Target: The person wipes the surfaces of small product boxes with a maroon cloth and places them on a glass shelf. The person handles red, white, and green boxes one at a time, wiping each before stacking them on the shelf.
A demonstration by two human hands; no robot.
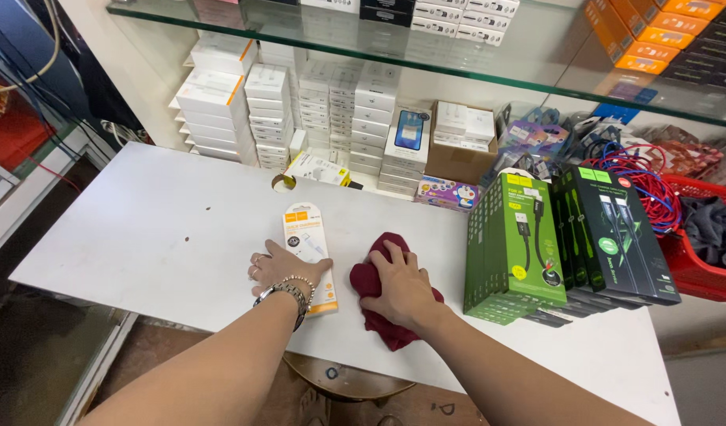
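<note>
Low in the middle of the frame, two bare forearms reach onto a white table (158, 229). The left hand (280, 268) (rings on the fingers, a watch and bracelet (288, 293) at the wrist) lies flat, fingers lightly spread. Its thumb side rests on the lower part of a white and orange packet (304, 229) and pins it down. Just to the right, the right hand (401, 285) sits on a bunched dark red cloth (382, 331). Its fingers are pressed together and curled over the top of the cloth, gripping it against the table. Cloth and packet lie just beside each other, near the front edge, and they do not appear to touch.

By the look of it, the step in hand is wiping the tabletop, with the packet steadied. Any sweep to the left would call for lifting or sliding the packet clear. A sweep to the right would need care near the boxes.

At centre right stands a row of green boxes (514, 244), with dark boxes (615, 237) leaning beside them. Further right is a red basket (706, 268) with coiled red cables (647, 185) above it. At the upper left and centre, stacks of white boxes (260, 102) line the wall under a glass shelf (457, 55).
</note>
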